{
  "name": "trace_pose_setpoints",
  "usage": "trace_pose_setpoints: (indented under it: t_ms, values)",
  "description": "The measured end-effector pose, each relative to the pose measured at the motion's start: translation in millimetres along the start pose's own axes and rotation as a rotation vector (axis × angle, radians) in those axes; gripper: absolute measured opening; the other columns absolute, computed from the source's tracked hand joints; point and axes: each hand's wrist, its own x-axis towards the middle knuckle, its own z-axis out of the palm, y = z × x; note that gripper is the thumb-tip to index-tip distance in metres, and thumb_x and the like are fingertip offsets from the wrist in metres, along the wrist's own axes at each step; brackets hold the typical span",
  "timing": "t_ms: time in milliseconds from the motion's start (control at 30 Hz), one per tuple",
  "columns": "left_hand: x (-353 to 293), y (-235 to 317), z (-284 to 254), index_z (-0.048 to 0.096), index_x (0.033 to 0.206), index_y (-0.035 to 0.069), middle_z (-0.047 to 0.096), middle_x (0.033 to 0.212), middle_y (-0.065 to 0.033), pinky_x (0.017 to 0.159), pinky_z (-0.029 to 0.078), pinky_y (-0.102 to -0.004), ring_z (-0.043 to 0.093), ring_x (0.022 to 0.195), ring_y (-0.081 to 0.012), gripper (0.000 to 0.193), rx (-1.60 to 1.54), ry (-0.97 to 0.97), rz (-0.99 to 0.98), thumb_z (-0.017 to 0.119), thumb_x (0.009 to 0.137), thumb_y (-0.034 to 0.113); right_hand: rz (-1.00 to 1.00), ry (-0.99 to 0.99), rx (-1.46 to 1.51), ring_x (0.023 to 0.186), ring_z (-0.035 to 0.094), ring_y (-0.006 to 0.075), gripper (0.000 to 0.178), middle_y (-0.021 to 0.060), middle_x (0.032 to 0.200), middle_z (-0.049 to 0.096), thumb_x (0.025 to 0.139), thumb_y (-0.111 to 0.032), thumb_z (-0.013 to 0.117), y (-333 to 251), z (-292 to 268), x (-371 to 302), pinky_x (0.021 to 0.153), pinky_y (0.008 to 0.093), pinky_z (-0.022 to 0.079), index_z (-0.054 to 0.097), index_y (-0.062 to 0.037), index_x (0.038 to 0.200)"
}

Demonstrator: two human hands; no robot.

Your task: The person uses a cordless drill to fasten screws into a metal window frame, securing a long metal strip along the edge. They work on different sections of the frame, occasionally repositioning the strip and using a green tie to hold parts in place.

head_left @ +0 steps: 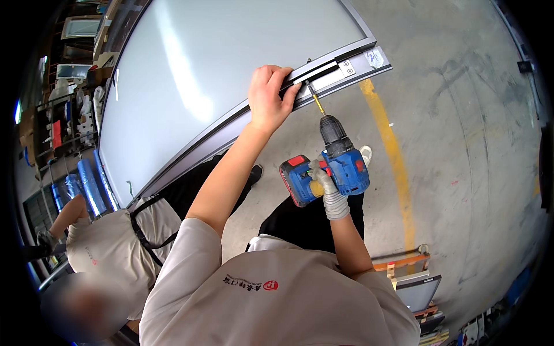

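Note:
A large framed panel (213, 52) with a pale, glossy face lies before me, its grey metal frame edge (340, 79) toward me. Bare, my left hand (269, 99) is closed at that edge, with thumb and fingers gripping a metal bar (316, 71) set along the frame. Beside the thumb, a long drill bit (316, 99) meets the frame; its tip is too small to make out. My gloved right hand (330, 187) is wrapped round the handle of a blue and black cordless drill (348, 167). A plate with screws (346, 68) sits farther right along the edge.
At the left, a co-worker in a light shirt (109, 239) stands by the panel. Blue-wrapped rolls (91, 187) and cluttered shelves (63, 127) are behind. A yellow line (392, 155) crosses the concrete floor. Stacked frames (418, 291) stand at lower right.

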Motion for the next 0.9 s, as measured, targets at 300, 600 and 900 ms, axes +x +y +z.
trace_pose_setpoints:
  t_ms: [300,600,900]
  values:
    - [54,26,-11,0.063,0.086,0.009,0.055,0.071,-0.0088,0.064,0.046,-0.0385,0.056,0.073,-0.0261,0.026,0.026,-0.408,-0.144,0.05,0.087,0.031,0.087,-0.094,-0.159,0.091,0.056,0.0181,0.038,0.0096,0.103,0.057,0.081,-0.009,0.06,2,-84,-34,0.081,0.03,0.047,0.047,-0.0021,0.116]
    - [36,12,-33,0.059,0.082,0.0,0.063,0.074,-0.0064,0.065,0.049,-0.0255,0.06,0.068,-0.0124,0.015,-0.701,-0.151,-0.795,0.066,0.081,0.013,-0.082,-0.129,-0.367,0.097,0.055,0.019,0.042,0.01,0.106,0.057,0.08,-0.015,0.063,-29,-77,-60,0.083,0.0318,0.046,0.047,-0.0034,0.117]
    - [1,48,-39,0.057,0.098,0.001,0.064,0.085,-0.0095,0.067,0.057,-0.0265,0.064,0.074,-0.0149,0.018,-1.425,-0.175,-1.17,0.059,0.086,0.014,0.115,-0.133,-0.339,0.11,0.048,0.0311,0.069,0.02,0.118,0.047,0.077,-0.049,0.052,-52,-53,-50,0.095,0.0402,0.04,0.038,-0.0017,0.125]
